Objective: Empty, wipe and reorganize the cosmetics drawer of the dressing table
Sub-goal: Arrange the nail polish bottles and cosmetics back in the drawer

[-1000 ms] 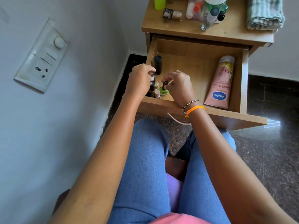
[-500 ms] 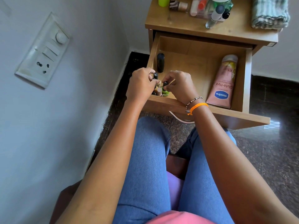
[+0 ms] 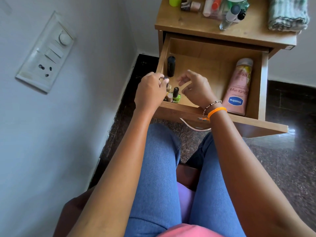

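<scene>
My left hand pinches a small dark-capped bottle at the drawer's front-left corner; my right hand hovers loose, holding nothing. Best to stand bottles tightly beside the green nail polish. A black tube and Vaseline lotion tube lie inside; more cosmetics wait on the worktop.

Single view, worn at head height on a seated person; directed forward and steeply downward. The lap in blue jeans is taken in at the bottom edge, both forearms through the middle, the open drawer above centre. The tabletop is cut off by the upper edge. A wall with a switch plate is included at left, wide-angle bent. No second view is provided.
</scene>
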{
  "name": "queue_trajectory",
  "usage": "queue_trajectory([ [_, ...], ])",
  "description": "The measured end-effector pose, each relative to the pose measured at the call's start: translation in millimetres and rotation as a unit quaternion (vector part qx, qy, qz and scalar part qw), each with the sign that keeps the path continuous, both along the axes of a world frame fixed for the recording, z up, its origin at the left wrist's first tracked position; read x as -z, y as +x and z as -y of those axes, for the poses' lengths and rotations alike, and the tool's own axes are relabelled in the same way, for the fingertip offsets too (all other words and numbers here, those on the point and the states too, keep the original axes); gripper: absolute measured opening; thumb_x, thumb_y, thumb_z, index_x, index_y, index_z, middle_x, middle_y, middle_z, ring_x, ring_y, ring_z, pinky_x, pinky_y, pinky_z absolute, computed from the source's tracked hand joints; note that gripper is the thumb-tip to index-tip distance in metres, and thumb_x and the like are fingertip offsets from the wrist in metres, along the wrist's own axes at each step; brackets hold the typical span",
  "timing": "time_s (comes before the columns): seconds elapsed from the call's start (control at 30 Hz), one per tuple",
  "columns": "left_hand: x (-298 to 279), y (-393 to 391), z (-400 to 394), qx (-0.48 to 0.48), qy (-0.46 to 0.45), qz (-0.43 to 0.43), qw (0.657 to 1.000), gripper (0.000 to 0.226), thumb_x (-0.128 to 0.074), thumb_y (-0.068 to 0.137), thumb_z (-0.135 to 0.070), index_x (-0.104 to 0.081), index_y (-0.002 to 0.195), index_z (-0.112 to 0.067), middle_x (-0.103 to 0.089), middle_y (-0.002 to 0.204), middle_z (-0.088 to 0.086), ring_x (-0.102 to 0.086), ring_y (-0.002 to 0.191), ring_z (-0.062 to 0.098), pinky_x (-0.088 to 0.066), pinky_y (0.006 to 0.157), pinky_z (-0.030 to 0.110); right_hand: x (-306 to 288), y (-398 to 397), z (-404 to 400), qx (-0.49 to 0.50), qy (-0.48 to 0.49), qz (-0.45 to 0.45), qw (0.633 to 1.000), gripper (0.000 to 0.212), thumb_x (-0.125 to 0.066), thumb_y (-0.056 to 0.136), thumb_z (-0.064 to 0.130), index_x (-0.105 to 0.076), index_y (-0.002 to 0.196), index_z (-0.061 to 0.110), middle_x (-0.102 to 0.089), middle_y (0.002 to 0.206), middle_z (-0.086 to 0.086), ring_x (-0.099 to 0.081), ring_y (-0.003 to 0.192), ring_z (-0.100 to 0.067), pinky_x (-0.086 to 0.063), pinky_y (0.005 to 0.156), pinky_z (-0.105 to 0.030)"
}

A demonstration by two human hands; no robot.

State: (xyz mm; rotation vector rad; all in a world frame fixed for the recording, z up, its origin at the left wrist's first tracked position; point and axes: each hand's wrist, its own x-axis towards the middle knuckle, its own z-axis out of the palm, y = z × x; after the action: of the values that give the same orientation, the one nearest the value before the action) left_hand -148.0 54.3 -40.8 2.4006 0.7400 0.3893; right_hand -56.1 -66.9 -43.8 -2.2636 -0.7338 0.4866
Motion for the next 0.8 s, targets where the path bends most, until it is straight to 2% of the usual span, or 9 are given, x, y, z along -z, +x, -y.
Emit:
queue_trajectory([
  [0.1, 0, -1, 0, -0.008, 0.009, 0.011, 1.0, 0.024, -0.049, 0.096, -0.015, -0.068, 0.108, -0.007, -0.066, 0.105, 0.008, -0.063, 0.088, 0.019, -0.05, 0.07, 0.026, -6, 6, -11, 0.012, 0.01, 0.025, 1.0, 0.04, -0.049, 0.08, -0.01, -0.064, 0.106, 0.017, -0.065, 0.093, 0.001, -0.059, 0.087, -0.015, -0.052, 0.082, -0.031],
  [0.17, 1, -1, -1, -0.012, 0.005, 0.013, 1.0, 0.024, -0.047, 0.094, -0.01, -0.069, 0.105, -0.006, -0.067, 0.102, 0.009, -0.064, 0.086, 0.021, -0.053, 0.071, 0.032, -13, 9, -22, -0.028, 0.018, 0.017, 0.999, 0.039, -0.051, 0.083, -0.008, -0.066, 0.109, 0.016, -0.067, 0.099, -0.004, -0.061, 0.093, -0.018, -0.053, 0.086, -0.031],
  [0.23, 2, -1, -3, -0.017, -0.006, 0.012, 1.0, 0.025, -0.047, 0.093, -0.007, -0.07, 0.102, -0.007, -0.068, 0.099, 0.009, -0.064, 0.083, 0.022, -0.055, 0.071, 0.038, -18, 10, -33, -0.09, 0.003, 0.019, 0.996, 0.036, -0.055, 0.084, -0.006, -0.067, 0.109, 0.017, -0.065, 0.106, -0.006, -0.058, 0.091, -0.015, -0.051, 0.084, -0.026],
  [0.3, 2, -1, -4, -0.022, -0.019, 0.014, 0.999, 0.025, -0.047, 0.093, -0.006, -0.07, 0.102, -0.008, -0.069, 0.097, 0.009, -0.065, 0.083, 0.021, -0.055, 0.07, 0.039, -17, 13, -41, -0.127, -0.023, 0.028, 0.991, 0.03, -0.061, 0.083, -0.002, -0.069, 0.104, 0.017, -0.063, 0.108, -0.004, -0.052, 0.088, -0.011, -0.045, 0.077, -0.021],
  [0.4, 2, -1, -5, -0.025, -0.032, 0.022, 0.999, 0.02, -0.05, 0.092, -0.008, -0.07, 0.095, -0.009, -0.068, 0.092, 0.006, -0.063, 0.079, 0.018, -0.053, 0.068, 0.036, -14, 17, -44, -0.137, -0.038, 0.037, 0.989, 0.019, -0.065, 0.083, 0.003, -0.071, 0.097, 0.015, -0.063, 0.103, -0.002, -0.053, 0.088, -0.009, -0.044, 0.072, -0.016],
  [0.47, 2, -2, -6, -0.026, -0.04, 0.027, 0.999, 0.014, -0.056, 0.091, -0.012, -0.07, 0.092, -0.009, -0.068, 0.093, 0.004, -0.063, 0.08, 0.016, -0.053, 0.068, 0.032, -14, 19, -40, -0.124, -0.024, 0.043, 0.991, 0.015, -0.066, 0.083, 0.004, -0.071, 0.095, 0.011, -0.067, 0.099, -0.006, -0.06, 0.088, -0.014, -0.053, 0.08, -0.024],
  [0.53, 3, -1, -7, -0.012, -0.049, 0.022, 0.999, 0.011, -0.063, 0.088, -0.019, -0.07, 0.09, -0.011, -0.067, 0.093, 0.002, -0.062, 0.079, 0.013, -0.054, 0.069, 0.032, -18, 21, -34, -0.101, -0.012, 0.047, 0.994, 0.015, -0.065, 0.083, 0.003, -0.071, 0.095, 0.008, -0.068, 0.098, -0.009, -0.064, 0.09, -0.019, -0.054, 0.085, -0.031],
  [0.63, 3, -1, -7, 0.006, -0.063, -0.003, 0.998, 0.018, -0.071, 0.081, -0.031, -0.072, 0.088, -0.014, -0.066, 0.091, 0.0, -0.062, 0.076, 0.012, -0.054, 0.069, 0.035, -22, 22, -25, -0.082, -0.014, 0.053, 0.995, 0.017, -0.065, 0.083, 0.002, -0.071, 0.097, 0.009, -0.066, 0.099, -0.008, -0.06, 0.084, -0.016, -0.052, 0.082, -0.025],
  [0.8, 4, -1, -6, 0.006, -0.046, -0.017, 0.999, 0.015, -0.074, 0.079, -0.025, -0.073, 0.09, -0.014, -0.065, 0.094, 0.0, -0.061, 0.075, 0.013, -0.054, 0.067, 0.032, -20, 19, -13, -0.094, -0.045, 0.058, 0.993, 0.02, -0.066, 0.083, 0.004, -0.071, 0.101, 0.011, -0.062, 0.098, -0.002, -0.054, 0.083, -0.011, -0.046, 0.075, -0.02],
])
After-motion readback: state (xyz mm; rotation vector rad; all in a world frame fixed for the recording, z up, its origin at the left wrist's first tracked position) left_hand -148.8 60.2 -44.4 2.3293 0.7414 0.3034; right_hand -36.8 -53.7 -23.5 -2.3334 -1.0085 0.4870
